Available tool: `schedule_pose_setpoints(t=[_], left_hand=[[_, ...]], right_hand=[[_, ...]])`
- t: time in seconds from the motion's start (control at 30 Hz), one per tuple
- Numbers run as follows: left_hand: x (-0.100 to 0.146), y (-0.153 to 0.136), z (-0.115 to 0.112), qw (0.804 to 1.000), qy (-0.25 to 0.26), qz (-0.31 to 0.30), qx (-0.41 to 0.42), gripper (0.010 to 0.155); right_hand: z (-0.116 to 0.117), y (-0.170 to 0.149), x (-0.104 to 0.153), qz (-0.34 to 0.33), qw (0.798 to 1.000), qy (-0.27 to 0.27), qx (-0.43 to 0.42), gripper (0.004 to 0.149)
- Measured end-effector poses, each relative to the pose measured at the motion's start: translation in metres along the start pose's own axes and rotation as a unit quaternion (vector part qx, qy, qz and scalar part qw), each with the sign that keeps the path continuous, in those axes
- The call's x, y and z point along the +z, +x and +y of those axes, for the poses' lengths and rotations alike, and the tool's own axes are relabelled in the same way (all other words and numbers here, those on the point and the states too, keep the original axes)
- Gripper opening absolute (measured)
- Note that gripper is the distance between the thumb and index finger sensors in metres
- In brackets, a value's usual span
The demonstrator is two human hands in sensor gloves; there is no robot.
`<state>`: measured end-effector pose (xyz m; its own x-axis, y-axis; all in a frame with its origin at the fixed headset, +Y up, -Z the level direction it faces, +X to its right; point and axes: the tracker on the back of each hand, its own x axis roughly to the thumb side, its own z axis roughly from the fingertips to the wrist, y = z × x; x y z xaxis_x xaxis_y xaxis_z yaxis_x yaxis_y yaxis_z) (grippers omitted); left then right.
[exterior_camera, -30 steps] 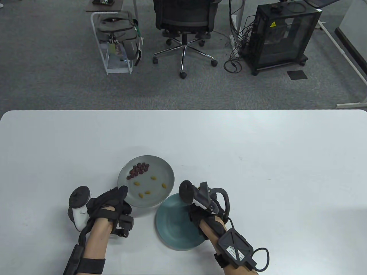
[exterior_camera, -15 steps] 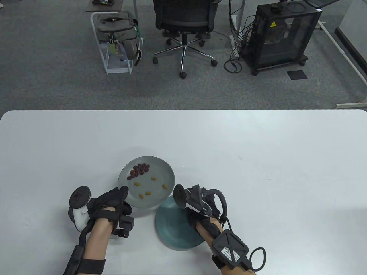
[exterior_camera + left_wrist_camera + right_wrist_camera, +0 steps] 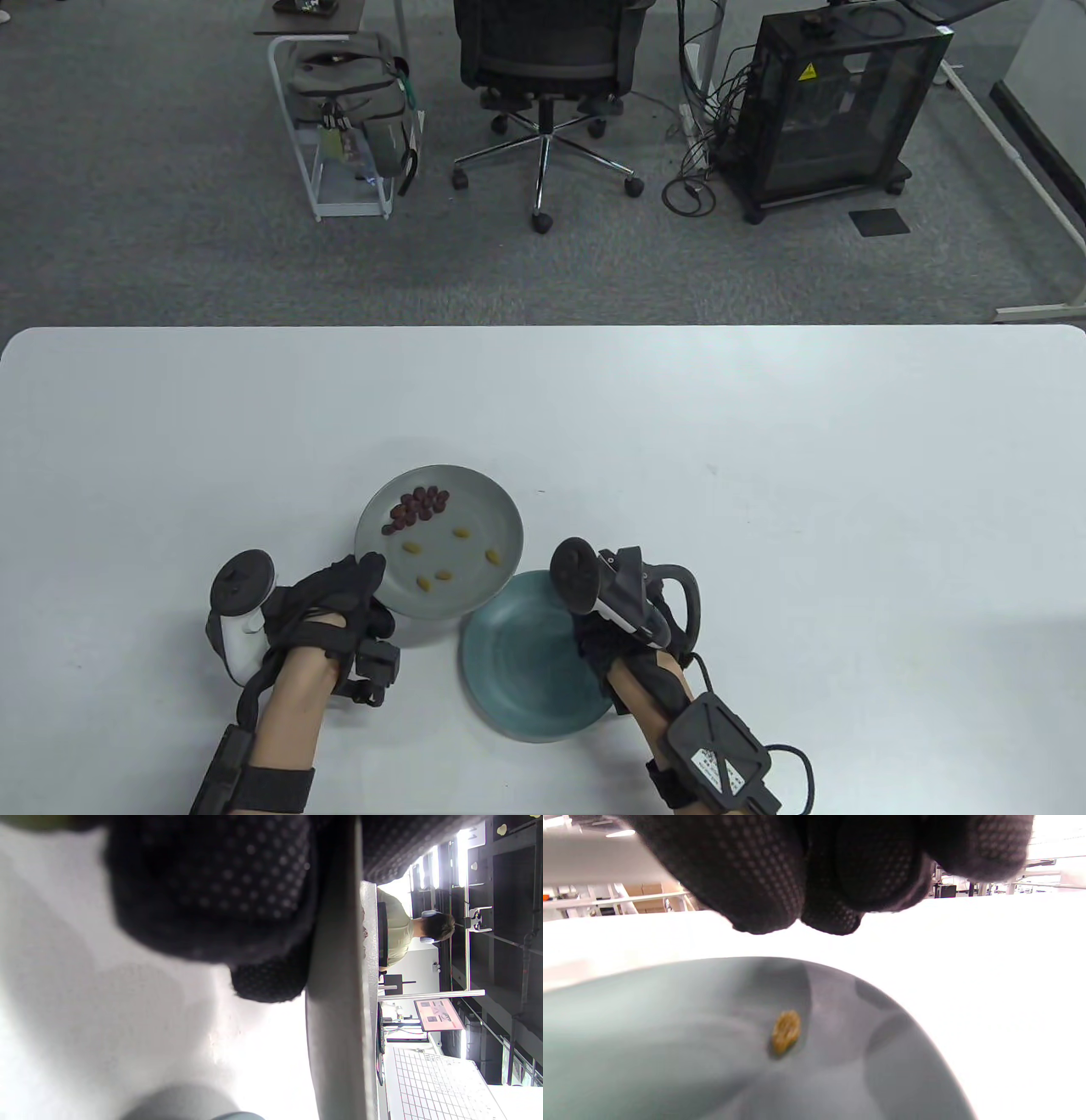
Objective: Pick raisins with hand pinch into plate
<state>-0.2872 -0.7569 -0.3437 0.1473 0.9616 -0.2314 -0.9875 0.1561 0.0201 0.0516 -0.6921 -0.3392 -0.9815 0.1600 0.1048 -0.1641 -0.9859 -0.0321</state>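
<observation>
The grey plate (image 3: pixel 501 518), w/ dark and golden raisins (image 3: pixel 441 576) on it, is being steadied at its near-left rim by the left hand (image 3: pixel 339 598), presumably so it isn't sliding; finger closure can't be told. The right hand (image 3: pixel 619 637) is being held over the teal plate (image 3: pixel 517 671), touching the grey one. Only the right wrist view is showing one golden raisin (image 3: pixel 785 1030) lying on the teal plate, w/ fingertips (image 3: pixel 763 899) bunched together above it, nothing seen pinched.
</observation>
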Motion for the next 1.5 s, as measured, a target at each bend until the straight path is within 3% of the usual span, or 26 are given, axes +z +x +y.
schedule_pose_setpoints(t=[0.4, 0.9, 1.3, 1.5], left_hand=[[0.000, -0.002, -0.019, 1.000, -0.027, 0.004, -0.012, 0.051], [0.005, -0.001, -0.045, 0.997, -0.064, -0.002, -0.038, 0.051], [0.008, -0.002, -0.058, 0.995, -0.087, -0.001, -0.049, 0.051], [0.008, -0.003, -0.063, 0.994, -0.099, 0.002, -0.041, 0.051]], right_hand=[[-0.019, -0.005, 0.012, -0.017, 0.997, -0.005, -0.082, 0.052], [-0.018, -0.004, 0.014, 0.002, 0.995, 0.004, -0.104, 0.055], [-0.006, 0.000, 0.010, 0.040, 0.992, 0.078, -0.096, 0.053], [-0.003, 0.000, 0.008, 0.053, 0.991, 0.085, -0.088, 0.054]])
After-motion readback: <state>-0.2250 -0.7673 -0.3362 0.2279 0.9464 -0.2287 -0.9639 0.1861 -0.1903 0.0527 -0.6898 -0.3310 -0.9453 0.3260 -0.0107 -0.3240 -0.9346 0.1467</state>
